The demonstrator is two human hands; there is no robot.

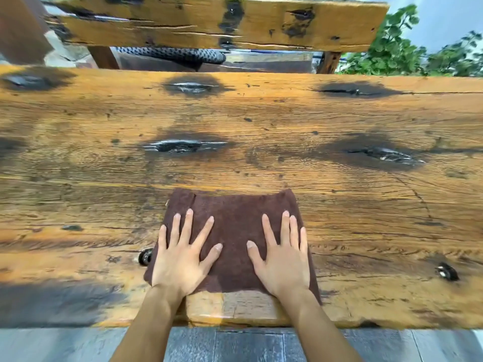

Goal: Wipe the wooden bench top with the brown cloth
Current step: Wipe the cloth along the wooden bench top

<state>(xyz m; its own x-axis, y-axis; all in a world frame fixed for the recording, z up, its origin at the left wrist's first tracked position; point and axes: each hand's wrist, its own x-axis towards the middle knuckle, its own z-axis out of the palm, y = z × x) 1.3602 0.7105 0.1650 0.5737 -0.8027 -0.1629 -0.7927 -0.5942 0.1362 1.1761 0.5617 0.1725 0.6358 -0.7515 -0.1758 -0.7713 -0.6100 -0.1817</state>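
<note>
Head view, hands (180, 259) (283, 257) flat on cloth (235, 231)

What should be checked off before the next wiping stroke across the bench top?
1. Brown cloth lying flat on the worn wooden bench top: ok.
2. Left hand pressing flat on the cloth, fingers spread: ok.
3. Right hand pressing flat on the cloth: ok.
4. Path ahead free of loose objects: ok.
5. Dark knot hollows ahead that could snag the cloth: not ok.
6. Cloth damp or dry: cannot tell.
</note>
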